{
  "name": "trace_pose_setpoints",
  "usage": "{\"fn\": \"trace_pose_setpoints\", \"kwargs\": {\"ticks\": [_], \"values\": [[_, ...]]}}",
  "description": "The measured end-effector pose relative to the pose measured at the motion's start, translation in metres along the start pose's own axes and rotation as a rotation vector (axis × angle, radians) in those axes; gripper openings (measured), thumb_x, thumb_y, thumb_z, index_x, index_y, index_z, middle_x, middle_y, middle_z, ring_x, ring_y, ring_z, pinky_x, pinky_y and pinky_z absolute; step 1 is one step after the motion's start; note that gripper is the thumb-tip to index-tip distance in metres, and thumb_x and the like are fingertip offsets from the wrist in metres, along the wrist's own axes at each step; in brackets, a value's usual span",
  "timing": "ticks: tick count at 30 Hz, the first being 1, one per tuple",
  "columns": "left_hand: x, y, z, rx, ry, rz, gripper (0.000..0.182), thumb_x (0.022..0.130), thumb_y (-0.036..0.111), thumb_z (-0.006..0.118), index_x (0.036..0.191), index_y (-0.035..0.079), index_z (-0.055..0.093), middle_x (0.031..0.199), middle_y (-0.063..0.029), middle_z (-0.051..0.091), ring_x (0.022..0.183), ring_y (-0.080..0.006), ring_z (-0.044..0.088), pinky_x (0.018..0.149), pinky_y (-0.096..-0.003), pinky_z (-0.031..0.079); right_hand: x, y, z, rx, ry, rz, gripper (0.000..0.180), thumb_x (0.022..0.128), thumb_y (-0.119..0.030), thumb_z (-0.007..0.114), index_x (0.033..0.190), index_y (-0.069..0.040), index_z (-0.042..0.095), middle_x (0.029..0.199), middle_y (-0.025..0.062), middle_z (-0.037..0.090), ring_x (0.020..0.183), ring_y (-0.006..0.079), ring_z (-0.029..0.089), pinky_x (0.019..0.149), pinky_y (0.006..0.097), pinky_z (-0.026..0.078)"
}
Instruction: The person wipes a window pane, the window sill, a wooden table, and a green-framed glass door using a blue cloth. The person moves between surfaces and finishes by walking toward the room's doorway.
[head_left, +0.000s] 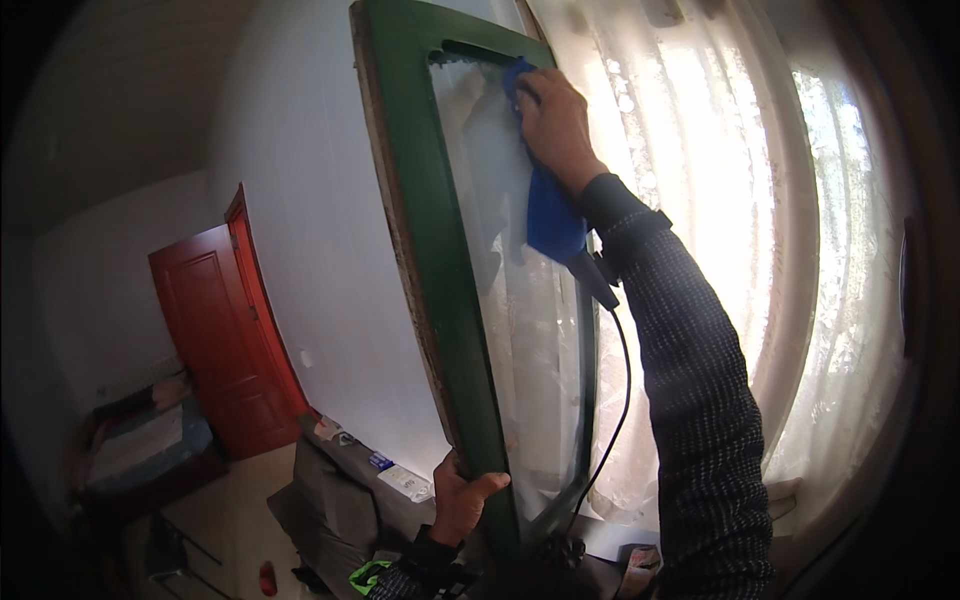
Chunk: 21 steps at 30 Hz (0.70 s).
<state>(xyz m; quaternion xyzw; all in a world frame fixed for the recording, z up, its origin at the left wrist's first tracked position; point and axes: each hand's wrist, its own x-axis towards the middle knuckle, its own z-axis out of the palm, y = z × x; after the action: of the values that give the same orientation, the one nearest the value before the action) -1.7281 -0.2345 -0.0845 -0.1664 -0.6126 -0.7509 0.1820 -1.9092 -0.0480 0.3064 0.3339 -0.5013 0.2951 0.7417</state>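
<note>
A window sash with a green-painted frame (451, 315) and a glass pane (517, 330) stands tilted in front of me. My right hand (559, 124) presses a blue cloth (555, 214) to the upper part of the glass, near the top right corner. The rest of the cloth hangs below the wrist. My left hand (465, 499) grips the frame's lower left edge, with the thumb across its green face. Just under the cloth is a dark piece (594, 283) with a thin black cable (626, 375) running down from it; what it belongs to is unclear.
Sheer curtains (690, 225) hang brightly lit at the right. Below left, a grey-covered piece of furniture (330, 480) carries a white packet (406, 482) and a small blue box (381, 460). A red door (225, 337) stands ajar beyond a bed (142, 450). A crumpled package (641, 566) lies at lower right.
</note>
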Motion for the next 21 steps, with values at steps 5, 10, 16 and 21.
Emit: {"fn": "trace_pose_setpoints", "kwargs": {"ticks": [5,10,16,21], "values": [[0.000,0.000,0.002,-0.053,-0.038,0.060,0.056,0.079,-0.003,0.074,0.134,-0.006,0.062,0.129,-0.0181,0.075,0.118,-0.0243,0.072,0.099,-0.0363,0.057,0.001,-0.013,0.023,-0.064,0.111,-0.091,0.026,0.089,-0.003,0.065,0.112,0.002,0.075,0.124,0.0210,0.070,0.115,0.0406,0.063,0.105,0.0493,0.048],[-0.002,0.003,0.003,-0.011,-0.020,-0.006,0.053,0.081,-0.001,0.075,0.132,-0.008,0.063,0.132,-0.0176,0.074,0.119,-0.0224,0.071,0.104,-0.0355,0.055,-0.001,-0.008,0.005,0.067,0.031,-0.113,0.033,0.085,0.004,0.059,0.114,0.003,0.075,0.127,0.0183,0.072,0.112,0.0409,0.063,0.104,0.0476,0.049],[-0.002,-0.001,0.002,-0.041,-0.012,0.020,0.049,0.082,0.001,0.077,0.128,-0.007,0.066,0.129,-0.0144,0.075,0.112,-0.0172,0.071,0.098,-0.0327,0.056,-0.006,-0.009,0.004,-0.060,-0.089,-0.198,0.043,0.085,0.007,0.061,0.126,0.000,0.073,0.133,0.0170,0.071,0.119,0.0390,0.063,0.112,0.0447,0.047],[-0.001,-0.003,0.002,-0.011,0.016,0.011,0.047,0.080,0.002,0.078,0.125,-0.006,0.068,0.122,-0.0110,0.076,0.105,-0.0156,0.071,0.093,-0.0319,0.057,-0.010,0.004,0.004,0.036,-0.040,-0.162,0.050,0.091,0.006,0.056,0.137,-0.007,0.071,0.145,0.0162,0.067,0.128,0.0378,0.061,0.117,0.0462,0.045]]}}
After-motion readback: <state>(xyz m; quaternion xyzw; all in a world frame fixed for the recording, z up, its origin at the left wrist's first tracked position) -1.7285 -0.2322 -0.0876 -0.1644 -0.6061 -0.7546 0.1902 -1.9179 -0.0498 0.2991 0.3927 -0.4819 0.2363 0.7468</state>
